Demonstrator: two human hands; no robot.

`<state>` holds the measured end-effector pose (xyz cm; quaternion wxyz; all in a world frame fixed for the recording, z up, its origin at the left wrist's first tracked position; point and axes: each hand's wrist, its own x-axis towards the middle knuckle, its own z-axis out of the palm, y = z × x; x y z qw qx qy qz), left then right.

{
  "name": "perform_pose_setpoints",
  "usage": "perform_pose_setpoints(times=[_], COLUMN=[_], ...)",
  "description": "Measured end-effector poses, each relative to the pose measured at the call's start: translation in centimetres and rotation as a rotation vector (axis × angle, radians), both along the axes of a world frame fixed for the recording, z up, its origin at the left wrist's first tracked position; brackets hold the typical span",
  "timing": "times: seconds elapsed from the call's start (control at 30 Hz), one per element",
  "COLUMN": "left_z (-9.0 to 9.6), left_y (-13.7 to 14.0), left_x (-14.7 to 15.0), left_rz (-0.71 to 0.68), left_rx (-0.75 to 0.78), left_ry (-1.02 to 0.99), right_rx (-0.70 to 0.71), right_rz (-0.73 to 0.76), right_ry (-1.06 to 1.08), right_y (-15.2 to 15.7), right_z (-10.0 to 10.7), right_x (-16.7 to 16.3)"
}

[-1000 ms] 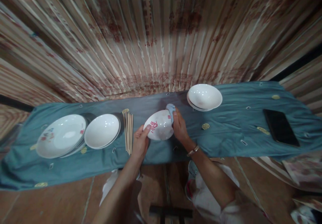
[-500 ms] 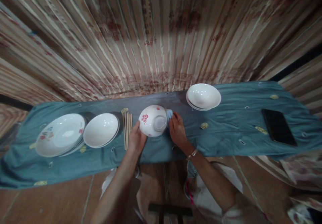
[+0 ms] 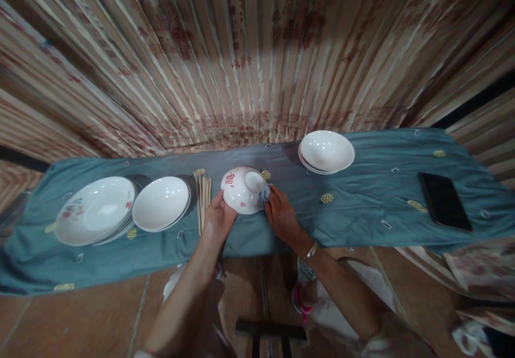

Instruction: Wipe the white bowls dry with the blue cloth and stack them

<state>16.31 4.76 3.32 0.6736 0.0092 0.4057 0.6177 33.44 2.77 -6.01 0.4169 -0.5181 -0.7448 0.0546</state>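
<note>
A white bowl [image 3: 237, 191] with red markings is held tilted above the middle of the table, its round foot facing up and toward me. My left hand [image 3: 218, 219] grips the bowl's near left edge. On the right side, my right hand [image 3: 282, 214] is closed on a light blue cloth [image 3: 265, 192] that presses against the bowl's outside. The bowl's inside is hidden. Just left of the bowl lie several chopsticks [image 3: 203, 199]. Behind and to the right stand stacked white bowls [image 3: 328, 151].
On the left are a stack of flowered plates [image 3: 96, 213] and more stacked bowls [image 3: 160, 203]. A black phone [image 3: 444, 201] lies at the right. A teal cloth [image 3: 358, 213] covers the long table. A pleated curtain [image 3: 257, 52] hangs behind it.
The bowl has turned in my hands, so its foot has moved from the lower right to the top. The blue cloth has shifted slightly down and left along the bowl's side.
</note>
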Motion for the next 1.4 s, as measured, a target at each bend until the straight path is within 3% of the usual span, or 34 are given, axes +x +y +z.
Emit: perform_pose_setpoints(times=[0.4,0.57,0.73,0.97,1.17,1.4], left_z=[1.2,1.1,0.6,0.9,0.4,-1.0], left_y=[-0.7,-0.9,-1.1,-1.3,-1.1,-1.0], left_x=[0.5,0.6,0.8,2.2,3.0,2.8], left_rz=[-0.008,-0.083,-0.105,-0.042,-0.059,-0.076], left_rx=[0.061,0.070,0.114,0.101,0.212,0.279], left_ry=[-0.014,0.038,0.078,0.035,0.107,0.192], right_rx=[0.126,0.211,0.312,0.191,0.054,0.039], right_rz=[0.167,0.265,0.223,0.136,0.131,0.058], right_ry=[-0.272,-0.335,-0.330,-0.270,-0.120,0.171], right_y=[-1.9,-1.7,-0.9,-0.3,0.8,3.1], right_z=[3.3,4.4,5.3,7.4,9.5,9.0], right_x=[-1.0,-2.2,-2.9,-3.5,-2.2,0.5])
